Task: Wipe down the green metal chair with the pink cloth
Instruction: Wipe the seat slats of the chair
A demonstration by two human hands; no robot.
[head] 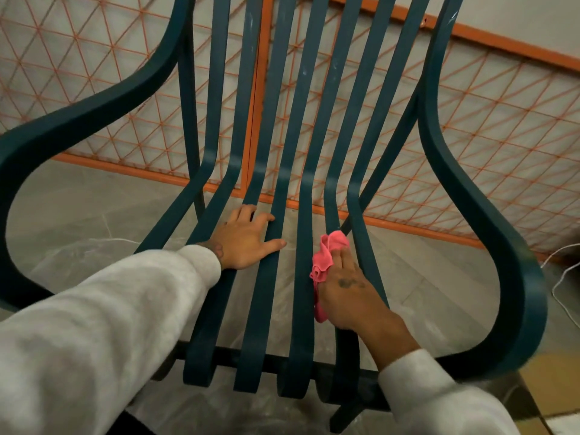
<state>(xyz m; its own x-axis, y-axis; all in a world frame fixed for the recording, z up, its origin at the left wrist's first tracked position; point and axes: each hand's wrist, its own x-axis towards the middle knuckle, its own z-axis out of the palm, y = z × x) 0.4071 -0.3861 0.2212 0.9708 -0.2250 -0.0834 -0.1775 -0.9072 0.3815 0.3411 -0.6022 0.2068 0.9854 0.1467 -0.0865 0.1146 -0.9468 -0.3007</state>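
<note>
Now R hand (345,285) flat, fingers straight, pressing cloth (326,257) onto 1 slat (332,211); L hand (244,243) spread flat, bracing chair (518,277). Best: long even strokes along slat, edges too.

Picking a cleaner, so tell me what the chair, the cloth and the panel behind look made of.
Chair: probably painted metal, matte dark green; thin bent flat slats with pale scuffs. Cloth: soft pink fabric, maybe microfibre; it bunches into folds. Panel: orange-painted frame and thin crossed mesh, likely metal wire.
</note>
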